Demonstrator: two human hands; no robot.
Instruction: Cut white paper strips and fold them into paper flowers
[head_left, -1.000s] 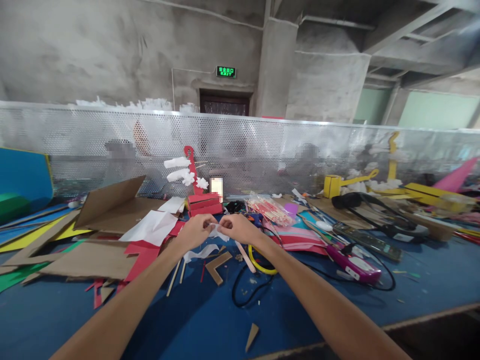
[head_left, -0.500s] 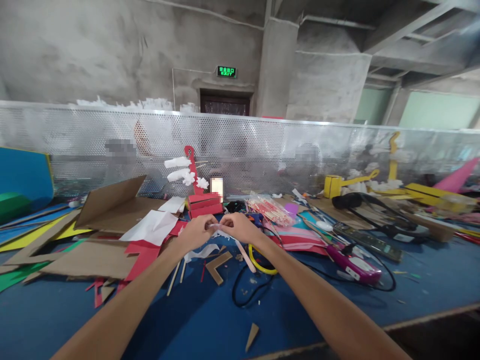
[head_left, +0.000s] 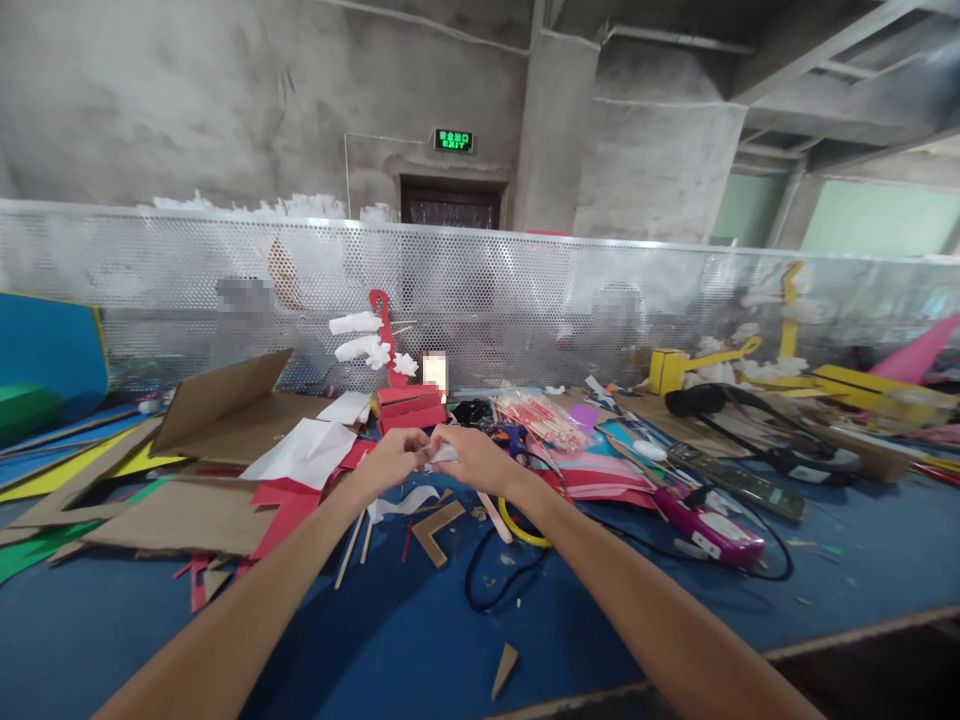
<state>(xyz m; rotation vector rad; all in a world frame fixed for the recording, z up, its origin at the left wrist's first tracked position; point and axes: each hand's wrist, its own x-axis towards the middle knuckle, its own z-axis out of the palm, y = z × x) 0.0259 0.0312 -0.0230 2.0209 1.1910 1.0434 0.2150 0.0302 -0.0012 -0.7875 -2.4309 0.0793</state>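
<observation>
Pinching a thin white paper piece (head_left: 445,454), our left hand (head_left: 394,461) and right hand (head_left: 471,460) nearly meet — beyond, a green-lit rectangular sign (head_left: 454,141) reads "安全出口 EXIT".

Blue bench (head_left: 337,665), near edge visible at lower right (tiny bits strewn about). Bottom centre: cardboard wedge (head_left: 505,668). Above it, mid-frame: L-shaped cardboard piece (head_left: 430,542); two pale sticks (head_left: 350,550) to its left, black cable (head_left: 487,608) looping to its right. Lower left: red scraps (head_left: 198,588). Right: purple device (head_left: 709,530), dark remote (head_left: 742,482) near it.
</observation>
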